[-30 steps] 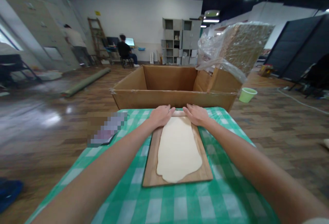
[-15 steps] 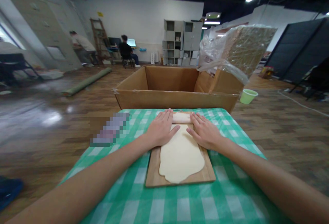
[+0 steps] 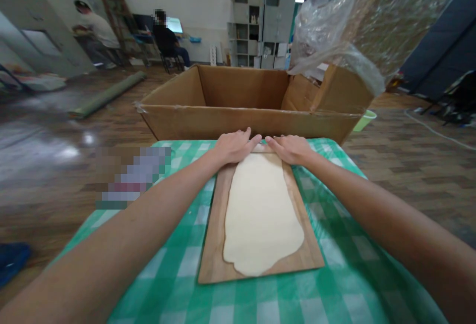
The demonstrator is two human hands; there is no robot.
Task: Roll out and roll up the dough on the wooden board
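From where I stand, the dough sheet (image 3: 262, 215), low in the centre of the frame on a wooden cutting board (image 3: 212, 263), looks soft, light and easy to tear, better supported flat from beneath its near edge than pinched. Just above the frame's centre, the left hand (image 3: 236, 146) and right hand (image 3: 292, 148) reach out, backs upward, over the ends of a pale, apparently stiff rolling pin (image 3: 263, 148); whether they curl around it I can't tell.

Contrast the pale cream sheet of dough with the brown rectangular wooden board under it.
The dough is pale cream; the board is brown.
The dough has a wavy, irregular outline; the board has straight edges.
The dough is smaller, leaving the board bare along the sides and near end.
Both lie flat.
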